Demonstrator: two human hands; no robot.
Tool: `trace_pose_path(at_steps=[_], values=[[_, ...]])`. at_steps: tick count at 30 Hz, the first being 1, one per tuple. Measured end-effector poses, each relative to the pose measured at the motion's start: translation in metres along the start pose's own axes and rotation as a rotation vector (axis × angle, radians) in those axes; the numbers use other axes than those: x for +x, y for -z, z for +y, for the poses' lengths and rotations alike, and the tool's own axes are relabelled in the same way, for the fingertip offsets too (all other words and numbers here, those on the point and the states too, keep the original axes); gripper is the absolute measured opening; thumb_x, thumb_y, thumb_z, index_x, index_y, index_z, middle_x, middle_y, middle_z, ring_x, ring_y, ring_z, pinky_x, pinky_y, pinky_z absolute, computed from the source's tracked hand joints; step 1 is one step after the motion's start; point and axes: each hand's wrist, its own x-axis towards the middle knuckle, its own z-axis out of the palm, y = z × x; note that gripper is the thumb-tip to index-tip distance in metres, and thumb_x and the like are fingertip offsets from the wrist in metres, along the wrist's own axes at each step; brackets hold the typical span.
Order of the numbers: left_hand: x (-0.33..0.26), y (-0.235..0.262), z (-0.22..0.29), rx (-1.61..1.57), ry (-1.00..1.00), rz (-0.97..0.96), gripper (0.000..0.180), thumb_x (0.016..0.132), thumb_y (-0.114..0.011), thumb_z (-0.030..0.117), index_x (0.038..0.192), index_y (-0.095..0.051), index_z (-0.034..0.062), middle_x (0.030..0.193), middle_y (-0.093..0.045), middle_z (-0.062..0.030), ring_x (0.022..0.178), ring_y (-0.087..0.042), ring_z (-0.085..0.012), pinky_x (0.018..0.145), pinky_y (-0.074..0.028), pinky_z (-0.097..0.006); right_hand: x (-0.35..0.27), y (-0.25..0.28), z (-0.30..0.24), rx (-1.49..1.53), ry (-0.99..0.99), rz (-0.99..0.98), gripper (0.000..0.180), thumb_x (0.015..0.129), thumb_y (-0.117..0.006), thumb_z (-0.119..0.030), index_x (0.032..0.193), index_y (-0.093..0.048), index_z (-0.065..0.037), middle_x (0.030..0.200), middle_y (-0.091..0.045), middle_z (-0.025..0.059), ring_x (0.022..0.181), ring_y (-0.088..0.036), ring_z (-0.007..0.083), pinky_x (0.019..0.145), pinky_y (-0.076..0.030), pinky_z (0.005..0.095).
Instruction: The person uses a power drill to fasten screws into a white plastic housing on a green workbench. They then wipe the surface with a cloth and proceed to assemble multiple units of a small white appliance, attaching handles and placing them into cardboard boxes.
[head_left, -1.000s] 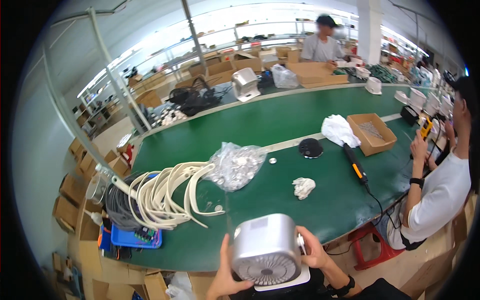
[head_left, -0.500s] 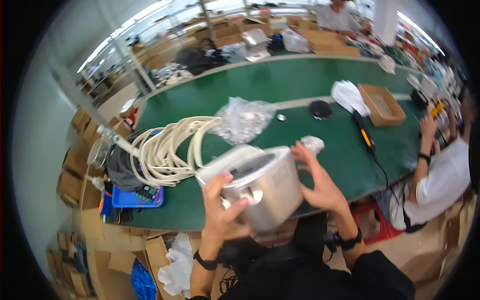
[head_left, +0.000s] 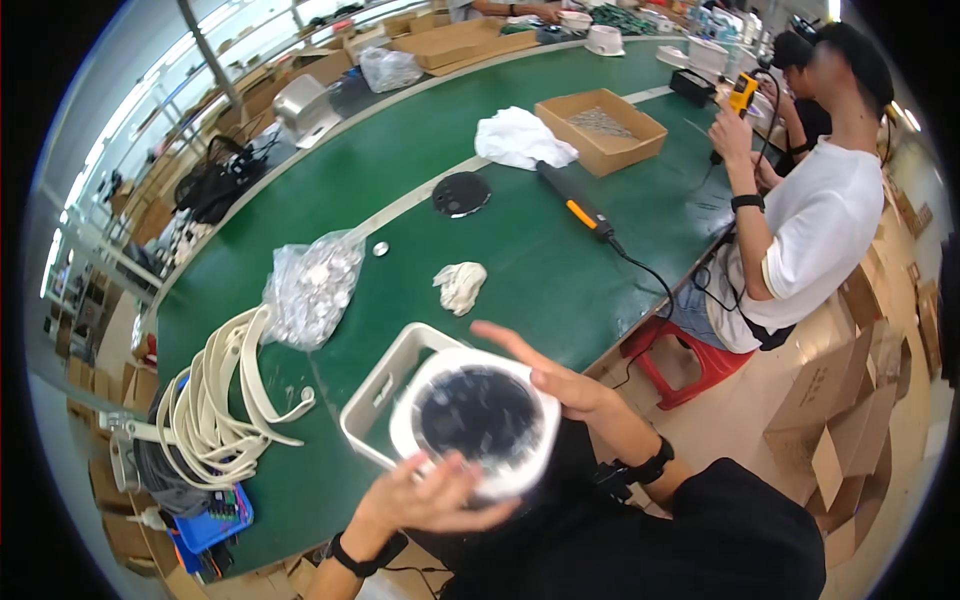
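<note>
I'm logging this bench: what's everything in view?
Housing: 1, white, dark face, in hands
Strips: several, cream, table left
Bag of discs: 1, clear, beside strips
Loose disc: at least 1, silver, beside bag
Round plate: 1, black, table
Wads: 2, white, on table
Boxes: many, brown, table and floor
Corded tool: 1, black, orange, table right
Tray: 1, blue, lower left
Table: 1, green, centre
Stool: 1, red, under seated person
People: several, nearest in white, right
Far clutter: uncountable, mixed, background
Left hand: 1, bare, on housing
Right hand: 1, bare, on housing
</note>
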Motion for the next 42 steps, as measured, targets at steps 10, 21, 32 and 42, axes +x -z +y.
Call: trace_pose_path(at_steps=[10,21,32,42], values=[[0.075,-0.011,-0.032,-0.277,-0.268,0.095,0.054,0.091,-0.057,0.032,0.143,-0.042,0.0282,0.145,-0.047,-0.0029,0.136,-0.043,-0.0231,0.107,-0.038,-0.056,-0.055,-0.013,-0.040,0.354,-0.017,0.291,0.085,0.084,-0.054,-0.032,0.158,-0.019,-0.011,0.140,-0.051,0.0192,0.119,-0.058,0.0297,0.106,-0.046,0.0417],[0.069,-0.166,-0.130,-0.609,0.654,-0.510,0.059,0.079,-0.074,0.022,0.134,-0.054,0.0255,0.117,-0.054,-0.0190,0.102,-0.063,-0.0408,0.084,-0.054,-0.051,-0.060,0.009,-0.047,0.122,0.382,0.689,0.060,0.093,-0.045,-0.041,0.137,-0.052,-0.001,0.132,-0.060,0.0182,0.114,-0.063,0.0314,0.101,-0.052,0.0478],[-0.045,0.021,-0.039,-0.655,1.347,-0.057,0.035,0.082,-0.066,0.021,0.107,-0.048,0.0054,0.094,-0.058,-0.0187,0.084,-0.059,-0.0419,0.077,-0.048,-0.046,-0.026,-0.010,-0.024,-0.084,0.351,0.849,0.057,0.100,-0.040,-0.026,0.154,-0.028,-0.012,0.145,-0.047,0.0162,0.123,-0.057,0.0301,0.101,-0.052,0.0453],[-0.052,-0.007,-0.040,-0.440,1.300,0.322,0.025,0.092,-0.067,0.029,0.095,-0.058,0.0063,0.079,-0.065,-0.0156,0.066,-0.063,-0.0387,0.060,-0.050,-0.044,0.021,-0.009,0.002,-0.147,0.315,0.794,0.058,0.100,-0.049,-0.025,0.153,-0.032,-0.009,0.145,-0.048,0.0134,0.129,-0.053,0.0262,0.108,-0.043,0.0434]])
